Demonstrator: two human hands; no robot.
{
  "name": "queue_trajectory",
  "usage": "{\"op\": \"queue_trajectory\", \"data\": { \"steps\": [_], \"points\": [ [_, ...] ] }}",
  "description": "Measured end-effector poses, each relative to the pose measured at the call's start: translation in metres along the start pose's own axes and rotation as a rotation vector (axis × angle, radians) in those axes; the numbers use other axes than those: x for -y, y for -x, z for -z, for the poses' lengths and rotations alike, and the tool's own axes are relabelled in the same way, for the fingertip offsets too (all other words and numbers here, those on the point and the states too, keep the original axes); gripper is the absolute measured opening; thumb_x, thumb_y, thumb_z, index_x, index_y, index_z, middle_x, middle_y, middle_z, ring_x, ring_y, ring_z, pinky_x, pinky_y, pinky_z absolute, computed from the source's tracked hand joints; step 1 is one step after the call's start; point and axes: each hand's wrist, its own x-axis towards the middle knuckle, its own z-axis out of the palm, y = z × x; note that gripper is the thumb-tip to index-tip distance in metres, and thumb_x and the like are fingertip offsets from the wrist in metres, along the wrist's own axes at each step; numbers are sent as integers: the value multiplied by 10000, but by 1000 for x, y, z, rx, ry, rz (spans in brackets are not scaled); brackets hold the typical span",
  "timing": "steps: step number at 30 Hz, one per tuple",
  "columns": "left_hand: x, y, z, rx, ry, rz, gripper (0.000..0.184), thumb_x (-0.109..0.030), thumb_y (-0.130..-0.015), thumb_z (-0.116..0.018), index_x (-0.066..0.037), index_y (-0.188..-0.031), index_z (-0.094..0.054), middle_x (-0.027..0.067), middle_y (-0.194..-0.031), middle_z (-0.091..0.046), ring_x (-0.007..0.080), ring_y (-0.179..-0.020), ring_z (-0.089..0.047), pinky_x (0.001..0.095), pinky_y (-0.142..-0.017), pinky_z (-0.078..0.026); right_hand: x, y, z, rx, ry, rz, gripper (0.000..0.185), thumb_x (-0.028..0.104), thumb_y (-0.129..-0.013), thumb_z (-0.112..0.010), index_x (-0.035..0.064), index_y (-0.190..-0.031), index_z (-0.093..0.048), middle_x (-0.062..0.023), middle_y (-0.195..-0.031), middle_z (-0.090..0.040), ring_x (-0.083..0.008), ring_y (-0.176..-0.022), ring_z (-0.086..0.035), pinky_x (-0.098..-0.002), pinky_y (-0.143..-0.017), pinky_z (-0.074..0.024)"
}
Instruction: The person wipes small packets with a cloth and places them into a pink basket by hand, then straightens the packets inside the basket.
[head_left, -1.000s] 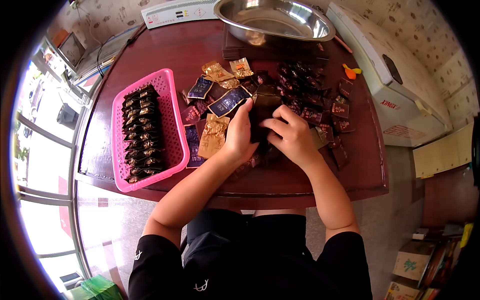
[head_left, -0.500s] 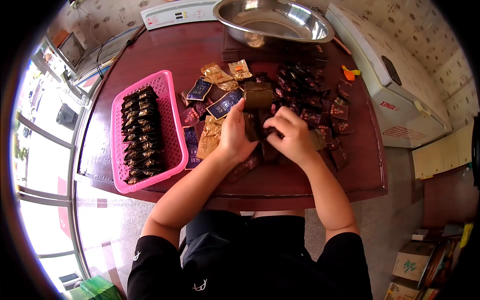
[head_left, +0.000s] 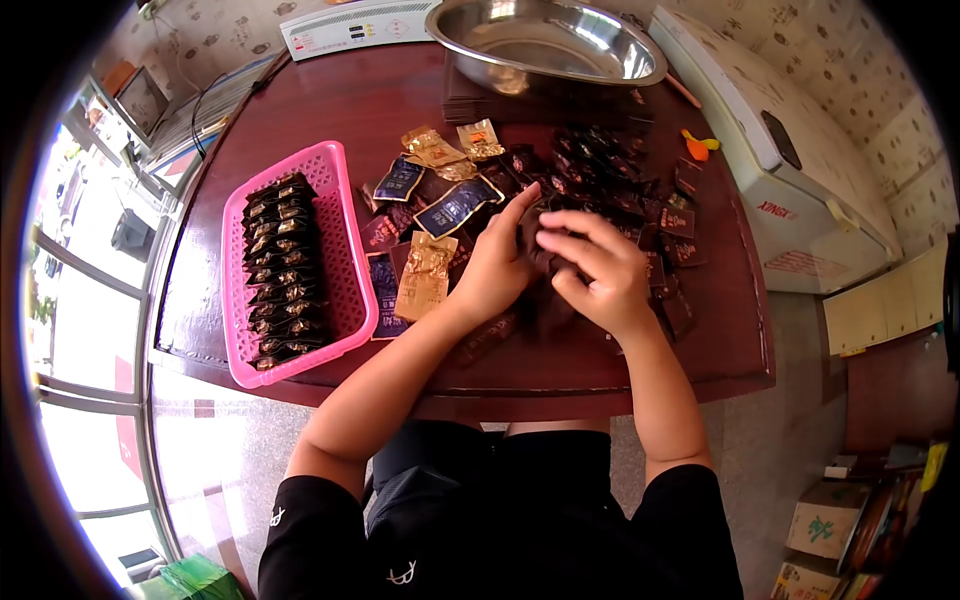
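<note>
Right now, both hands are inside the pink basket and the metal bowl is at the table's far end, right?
Not inside: the head view shows the left hand and right hand at a dark item, right of the pink basket; the rest stands.

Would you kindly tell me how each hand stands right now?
Left hand: curled around a dark packet, holding it.
Right hand: partly curled over the same dark packet; whether it grips cannot be told.
</note>
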Motion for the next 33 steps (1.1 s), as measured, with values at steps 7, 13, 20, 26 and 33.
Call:
{"op": "queue_trajectory", "data": {
  "steps": [7, 13, 20, 26, 33],
  "points": [
    [-14, 2, -2, -207, -477, -229, 647, 120, -713, -536, 52, -1353, -471, 252, -1209, -583, 421, -1091, -534, 448, -993, -438, 1, 0, -11, -89, 291, 76, 236, -36, -662, -709, 16, -892, -697, -56, -958, -667, -221, -727, -621, -326, -626, -532],
    [-5, 4, -7, -215, -478, -249, 642, 98, -731, -565, 50, -1363, -466, 250, -1208, -594, 412, -1130, -535, 446, -985, -444, 13, 3, -13, -5, 211, 46, 228, -58, -648, -690, 5, -866, -700, -78, -934, -672, -244, -758, -652, -337, -665, -553],
    [-12, 4, -8, -173, -482, -249, 624, 121, -731, -508, 55, -1351, -476, 259, -1227, -585, 406, -1173, -519, 440, -1023, -422, -9, 3, 1, -240, 364, -90, 195, -54, -689, -678, 35, -861, -704, -75, -924, -657, -254, -789, -649, -354, -690, -547],
    [-10, 5, -9, -46, -158, -158, 619, 113, -742, -544, 35, -1352, -470, 238, -1141, -631, 378, -1042, -608, 414, -933, -483, 7, 5, -15, -54, 119, 79, 251, -34, -644, -714, 48, -880, -702, -55, -932, -637, -232, -768, -636, -345, -671, -546],
    [-10, 3, -12, 109, 90, 116, 403, -35, -963, -554, 42, -1347, -460, 98, -1235, -599, 121, -1148, -525, 286, -1003, -420, -18, 5, -2, -197, 103, -322, 193, -87, -733, -611, -2, -885, -695, -94, -908, -660, -245, -762, -667, -330, -684, -539]
  ]
}}
